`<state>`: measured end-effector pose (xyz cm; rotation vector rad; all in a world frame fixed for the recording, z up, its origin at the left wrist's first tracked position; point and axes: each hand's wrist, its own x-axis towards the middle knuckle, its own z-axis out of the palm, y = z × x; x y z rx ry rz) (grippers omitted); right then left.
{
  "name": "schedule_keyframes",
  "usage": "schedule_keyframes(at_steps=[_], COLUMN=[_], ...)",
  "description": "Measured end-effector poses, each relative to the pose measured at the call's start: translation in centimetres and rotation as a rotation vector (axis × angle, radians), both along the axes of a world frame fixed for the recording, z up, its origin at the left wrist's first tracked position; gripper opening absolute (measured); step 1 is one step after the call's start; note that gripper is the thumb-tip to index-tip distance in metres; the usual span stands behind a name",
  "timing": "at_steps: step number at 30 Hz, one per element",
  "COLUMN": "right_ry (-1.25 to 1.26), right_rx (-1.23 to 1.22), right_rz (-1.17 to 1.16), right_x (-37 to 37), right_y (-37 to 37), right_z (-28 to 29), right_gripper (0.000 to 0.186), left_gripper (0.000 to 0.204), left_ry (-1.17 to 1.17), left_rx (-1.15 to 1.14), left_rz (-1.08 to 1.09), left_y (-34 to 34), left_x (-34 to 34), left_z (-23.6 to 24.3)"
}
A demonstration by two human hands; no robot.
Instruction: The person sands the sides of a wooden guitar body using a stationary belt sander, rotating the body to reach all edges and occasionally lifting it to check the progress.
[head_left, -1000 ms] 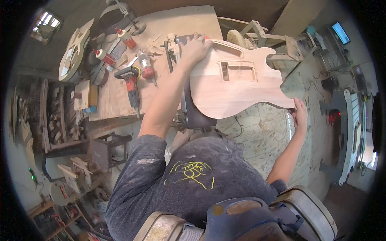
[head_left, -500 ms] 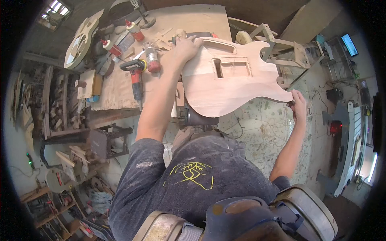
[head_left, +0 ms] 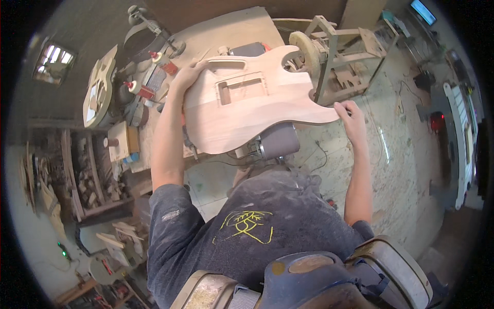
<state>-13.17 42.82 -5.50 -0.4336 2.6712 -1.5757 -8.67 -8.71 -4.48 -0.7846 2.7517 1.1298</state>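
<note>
A pale, unfinished electric guitar body (head_left: 226, 113) with routed cavities is held out flat in front of me. Curled over its upper left edge is my left hand (head_left: 189, 74). My right hand (head_left: 351, 117) pinches the tip of the horn at its right end. A grey-brown sanding drum (head_left: 279, 141) shows just past the body's near edge, close to my waist. Whether the wood touches the drum cannot be made out. Behind the body, part of a second dark roller (head_left: 249, 49) sticks out at the bench.
On the plywood bench (head_left: 231, 28) stand two red-and-white glue bottles (head_left: 164, 63) and a lamp (head_left: 175, 47). Another guitar body (head_left: 100, 87) leans at the left. A wooden frame (head_left: 324, 56) with a round buffing wheel (head_left: 304, 51) stands at the right. Cables lie on the floor.
The guitar body has shifted left in the view with both hands on it, uncovering more of the drum. The red power tools on the bench are now mostly hidden. The view itself has turned somewhat.
</note>
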Motion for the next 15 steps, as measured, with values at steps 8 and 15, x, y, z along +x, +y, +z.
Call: schedule_keyframes(at_steps=[8,15], right_ry=[0.19,0.222], right_rx=[0.122,0.185], right_rz=[0.001,-0.046], right_x=[6.5,8.1], right_y=[-6.4,-8.4], right_z=[0.5,0.0], right_gripper=[0.027,0.027], left_gripper=[0.066,0.07], left_ry=[-0.011,-0.061], left_rx=[0.093,0.05], left_rz=[0.011,-0.022], left_y=[-6.4,-9.1], left_x=[2.4,2.7], left_z=[0.9,0.9])
